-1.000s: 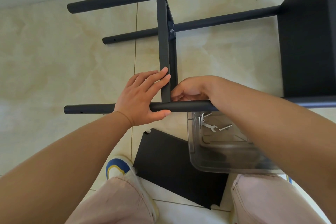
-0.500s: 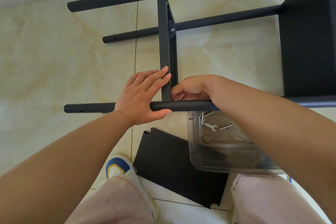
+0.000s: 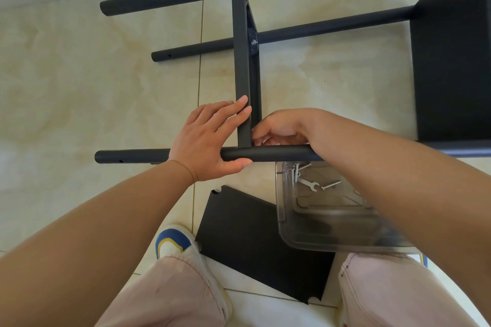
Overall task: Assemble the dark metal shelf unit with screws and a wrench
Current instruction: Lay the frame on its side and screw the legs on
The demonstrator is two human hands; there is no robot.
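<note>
Dark metal shelf unit [image 3: 451, 61]: lies on its side on the pale beige tiled floor [image 3: 79, 74]; four round black tubes run left to right, with a flat black shelf panel [image 3: 243, 74] standing edge-on between them.
Nearest black tube [image 3: 132, 156]: crosses the middle of the view; the panel's lower end meets it.
Left hand [image 3: 204, 138]: thumb under the nearest tube, palm over it; straight fingers lie against the panel's left face.
Right hand [image 3: 281, 129]: curled at the joint just right of the panel, above the tube; what the fingertips hold cannot be told.
Clear plastic bin [image 3: 305, 233]: on the floor beneath the right forearm; holds silver screws [image 3: 330, 184] and a small silver wrench [image 3: 309, 184].
Loose flat black panel [image 3: 252, 241]: on the floor between the knees, partly under the bin.
White shoe with blue and yellow toe [image 3: 172, 243]: just left of it.
</note>
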